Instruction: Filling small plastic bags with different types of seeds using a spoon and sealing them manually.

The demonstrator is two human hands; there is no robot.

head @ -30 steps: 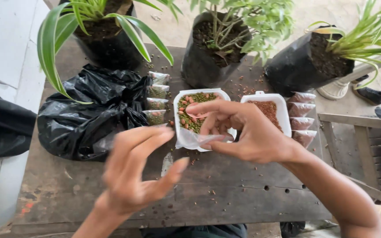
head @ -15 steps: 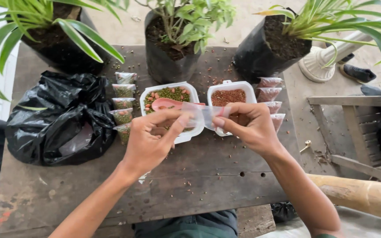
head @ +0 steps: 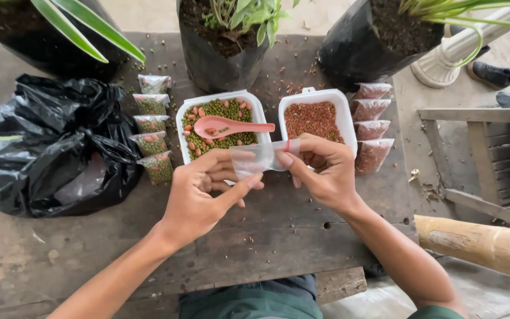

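A weathered wooden desk carries potted plants along its far edge and two white foam trays at mid-desk. Over the near edge of the green-bean tray, where a pink spoon rests, the left hand and right hand hold a small clear plastic bag. Both hands' fingers are pinched closed on its rim.

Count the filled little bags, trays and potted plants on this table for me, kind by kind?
Filled bags of green mix: 5
Filled bags of reddish seed: 4
White trays: 2
Potted plants in black bags: 3
Total: 14
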